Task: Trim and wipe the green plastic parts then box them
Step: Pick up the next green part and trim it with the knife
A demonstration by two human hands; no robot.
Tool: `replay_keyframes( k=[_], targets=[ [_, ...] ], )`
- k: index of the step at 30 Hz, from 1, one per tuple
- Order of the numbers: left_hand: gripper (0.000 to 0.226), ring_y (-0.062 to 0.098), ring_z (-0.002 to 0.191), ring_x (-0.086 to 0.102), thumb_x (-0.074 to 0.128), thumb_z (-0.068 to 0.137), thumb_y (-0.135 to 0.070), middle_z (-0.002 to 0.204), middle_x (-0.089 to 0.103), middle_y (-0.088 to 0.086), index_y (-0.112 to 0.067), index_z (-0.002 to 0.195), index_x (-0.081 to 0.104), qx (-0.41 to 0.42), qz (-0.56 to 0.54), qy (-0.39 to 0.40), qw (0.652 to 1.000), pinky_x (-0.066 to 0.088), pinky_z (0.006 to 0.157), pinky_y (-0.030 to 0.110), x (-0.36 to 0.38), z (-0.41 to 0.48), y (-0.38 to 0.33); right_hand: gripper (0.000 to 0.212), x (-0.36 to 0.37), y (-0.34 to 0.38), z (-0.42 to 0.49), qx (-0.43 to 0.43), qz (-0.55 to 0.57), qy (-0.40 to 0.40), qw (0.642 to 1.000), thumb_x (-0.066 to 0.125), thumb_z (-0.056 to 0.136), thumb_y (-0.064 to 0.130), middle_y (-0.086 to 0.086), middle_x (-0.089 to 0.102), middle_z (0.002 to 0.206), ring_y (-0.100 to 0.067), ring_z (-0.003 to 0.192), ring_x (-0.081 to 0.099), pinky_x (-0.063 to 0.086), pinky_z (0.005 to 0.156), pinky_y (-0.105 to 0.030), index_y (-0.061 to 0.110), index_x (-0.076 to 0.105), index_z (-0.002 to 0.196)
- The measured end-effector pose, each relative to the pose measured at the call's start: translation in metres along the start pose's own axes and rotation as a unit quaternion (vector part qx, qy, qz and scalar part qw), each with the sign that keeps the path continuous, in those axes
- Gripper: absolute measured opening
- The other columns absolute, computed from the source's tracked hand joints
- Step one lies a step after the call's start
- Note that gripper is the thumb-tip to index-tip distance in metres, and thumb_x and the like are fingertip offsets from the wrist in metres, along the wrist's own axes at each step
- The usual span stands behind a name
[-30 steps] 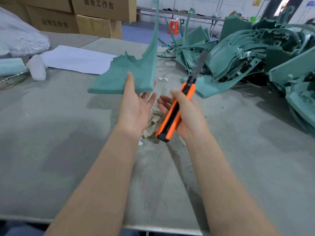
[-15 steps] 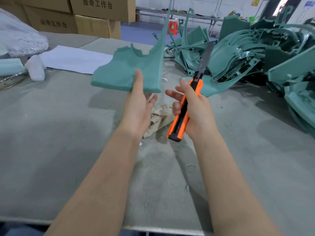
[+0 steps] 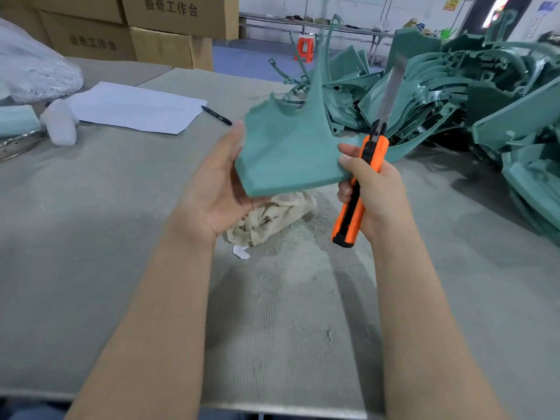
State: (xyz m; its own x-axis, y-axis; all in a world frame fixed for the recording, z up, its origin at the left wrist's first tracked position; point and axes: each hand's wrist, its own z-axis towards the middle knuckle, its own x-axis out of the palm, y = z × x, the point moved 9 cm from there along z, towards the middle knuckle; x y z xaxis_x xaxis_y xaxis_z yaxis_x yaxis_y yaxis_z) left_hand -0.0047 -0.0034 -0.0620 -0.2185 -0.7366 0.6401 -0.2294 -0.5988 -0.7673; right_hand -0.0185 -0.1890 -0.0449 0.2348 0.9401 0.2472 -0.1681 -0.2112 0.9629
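Two bare forearms stretch over the grey surface (image 3: 91, 237), whose middle is dusted with thin green shavings (image 3: 306, 234). Among them lies a crumpled beige rag (image 3: 269, 219), with a small white scrap (image 3: 241, 253) just beside its near edge.

Above the rag, clear of the surface, both grips meet on one green part (image 3: 288, 153). The left grip (image 3: 218, 183) holds the part by its left side, thumb laid up along the edge and fingers hidden underneath (so how they curl cannot be told). The right grip (image 3: 375, 192) is curled round an orange knife (image 3: 353, 207), and its thumb presses on the part's lower right corner. The knife stands nearly upright, butt toward the person. Its blade (image 3: 392, 89) is extended and leans away to the right, near the part's right edge; whether steel touches plastic cannot be told. The part is a curved panel with a ragged, notched top and a thin spike rising from its upper right.

Farther off to the left, a black pen (image 3: 216, 115) lies beside a white sheet (image 3: 136, 107), then a white foam lump (image 3: 60, 122) and a heap of white wrap (image 3: 30, 68). To the right, a pile (image 3: 454, 86) of more green parts spreads over the surface. Behind stand brown boxes (image 3: 175, 22), and on the blue floor beyond them, an orange stool (image 3: 304, 49).
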Motion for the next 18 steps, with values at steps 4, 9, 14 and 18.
replay_keyframes(
  k=[4,9,14,18],
  targets=[
    [0.027,0.020,0.088,0.070,0.057,0.092,-0.025,0.109,0.072,0.006,-0.014,0.115,0.063,-0.074,0.079,-0.066,0.992,0.060,0.072,0.039,-0.009,0.000,0.021,0.007,0.002,0.001,0.000,-0.016,-0.036,0.006,0.999,0.059,0.095,0.016,0.005,0.047,0.056,-0.012,0.042,0.041,0.036,0.044,-0.023,0.010,0.061,0.093],
    [0.008,0.013,0.063,0.070,0.056,0.093,-0.013,0.076,0.073,0.002,-0.012,0.097,0.063,-0.017,-0.025,-0.128,0.991,0.058,0.054,0.025,-0.019,0.002,0.009,0.027,-0.004,0.002,-0.001,-0.020,-0.085,-0.035,0.996,0.039,0.101,0.047,-0.002,0.057,0.081,-0.012,0.042,0.050,0.043,0.042,-0.022,0.021,0.045,0.101],
    [0.006,0.020,0.070,0.067,0.057,0.090,-0.005,0.070,0.070,0.010,-0.005,0.085,0.061,-0.018,-0.146,-0.144,0.979,0.056,0.052,0.023,-0.026,0.000,0.008,0.017,0.007,0.017,-0.002,-0.119,-0.165,0.020,0.979,0.041,0.104,0.026,-0.003,0.064,0.075,-0.013,0.063,0.064,0.054,0.060,-0.024,0.017,0.052,0.094],
    [0.009,0.025,0.063,0.070,0.052,0.091,0.000,0.072,0.069,0.015,0.001,0.085,0.060,-0.018,-0.183,-0.119,0.976,0.055,0.048,0.026,-0.020,-0.001,0.008,0.025,0.002,0.012,-0.001,-0.114,-0.192,-0.017,0.975,0.040,0.102,0.029,-0.001,0.059,0.064,-0.013,0.054,0.055,0.050,0.056,-0.031,0.019,0.051,0.083]
  ],
)
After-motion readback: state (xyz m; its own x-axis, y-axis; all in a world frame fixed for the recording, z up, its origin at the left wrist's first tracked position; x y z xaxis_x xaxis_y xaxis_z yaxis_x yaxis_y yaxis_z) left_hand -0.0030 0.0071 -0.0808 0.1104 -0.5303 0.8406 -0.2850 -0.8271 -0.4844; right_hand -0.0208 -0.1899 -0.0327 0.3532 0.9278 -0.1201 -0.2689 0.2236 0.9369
